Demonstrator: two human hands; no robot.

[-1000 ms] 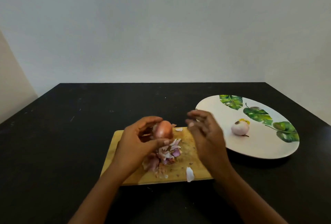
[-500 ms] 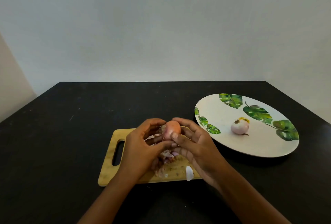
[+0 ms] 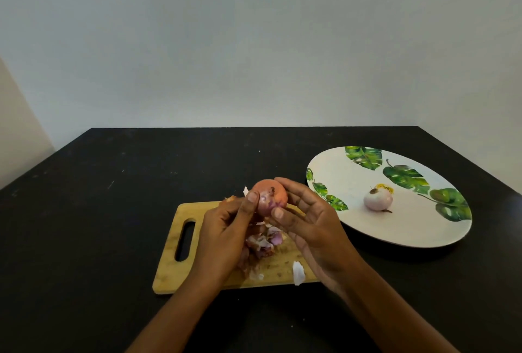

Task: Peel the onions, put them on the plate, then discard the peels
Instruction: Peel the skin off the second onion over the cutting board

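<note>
Both hands up over the far edge of the cutting board [image 3: 169,270], holding one onion [image 3: 269,197] between them. Left hand [image 3: 223,236]: thumb on the onion's left side, remaining fingers curled round behind it. Right hand [image 3: 310,225]: fingers curled over the top and right side, thumb tip on the near face. Onion partly peeled: orange-brown skin on top, purple flesh exposed on the near side.

Peels [image 3: 262,242] piled mid-board under the hands; one loose white peel [image 3: 298,272] at the board's near-right edge, a scrap [image 3: 230,198] at the far edge by the left hand. Board sits centre-front on the black desk [image 3: 99,211], handle slot to the left.

Plate [image 3: 353,239], white with green leaf print, on the right side of the desk, just beside the board. One peeled onion [image 3: 378,198] on it, near the middle.
</note>
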